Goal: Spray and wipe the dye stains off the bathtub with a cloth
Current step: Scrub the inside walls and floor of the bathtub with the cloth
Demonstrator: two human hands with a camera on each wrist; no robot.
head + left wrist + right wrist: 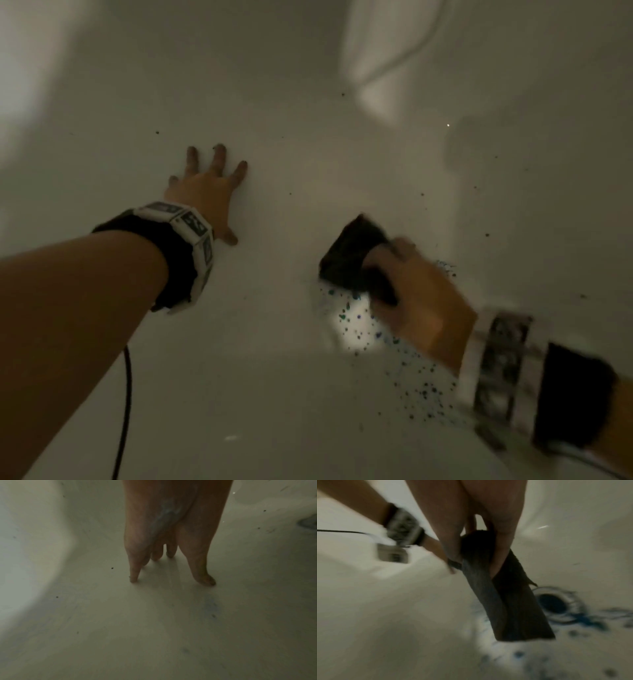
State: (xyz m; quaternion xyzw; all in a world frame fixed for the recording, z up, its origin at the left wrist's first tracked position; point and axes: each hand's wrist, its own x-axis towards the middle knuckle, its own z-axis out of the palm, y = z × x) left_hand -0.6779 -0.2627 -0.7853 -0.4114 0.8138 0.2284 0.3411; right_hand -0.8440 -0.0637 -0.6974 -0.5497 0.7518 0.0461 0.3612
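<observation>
- The right hand (pixel 416 301) is clamped on a dark folded cloth (pixel 354 260): thumb on one face, fingers (pixel 452 545) on the other, the free end sticking out past the fingertips toward the tub floor.
- In the right wrist view the cloth hangs down as a long folded strip — whether its lower edge is touching the enamel or just above it I cannot tell, since the picture is blurred.
- The left hand (pixel 209 192) holds nothing; its fingers (pixel 133 574) are spread and straight, tips planted on the bathtub (pixel 308 102) floor, well apart from the cloth, apparently as a brace.
- The cloth looks soft, light and floppy, so it probably wipes best bunched into a pad under the flat fingers, not pinched by one end.
- Blue-green dye stains (pixel 356 325) speckle the floor just beside and under the right hand, thickest toward the drain (pixel 553 603), where blue smears ring the opening.
- Smaller dark specks (pixel 112 568) are scattered around the left hand.
- The glossy enamel looks slick, more so if wet — the bracing hand could slide.
- No spray bottle is in view.
</observation>
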